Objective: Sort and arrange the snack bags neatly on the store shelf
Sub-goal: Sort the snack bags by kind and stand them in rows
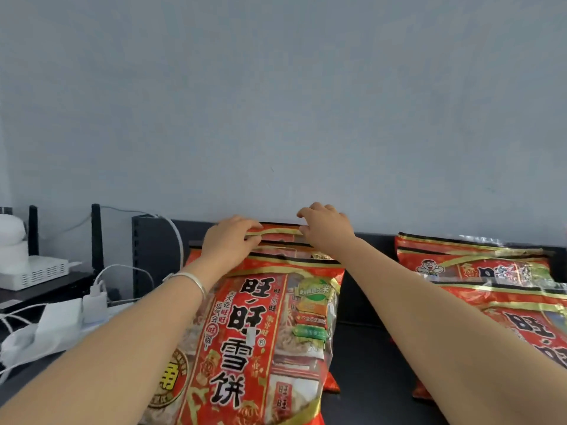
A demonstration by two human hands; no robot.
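**Rear bag's top seam being gripped from both ends**

The rear bag (277,232) is being held at its top seam, right against the wall (276,118). Its long axis is running sideways between the two hands, so the seam is lying directly under and between the fingertips.

The left hand (228,240) is being curled over the seam's left end, its fingers (245,224) bent down onto the gold band. The right hand (326,228) is being closed on the right end, where the seam appears pinched between its fingers (310,210) and thumb, though that grip is partly hidden.

Both hands are being kept about equally near the bag, neither leading.

Nearer than the fingers, the front bag (260,332) is leaning in the same pile, its length running toward the person. Well to the right of the right fingers, a second pile (491,271) is lying on the dark shelf (362,348).

Any straightening is likely being decided by whether the seam is being kept parallel to the wall.
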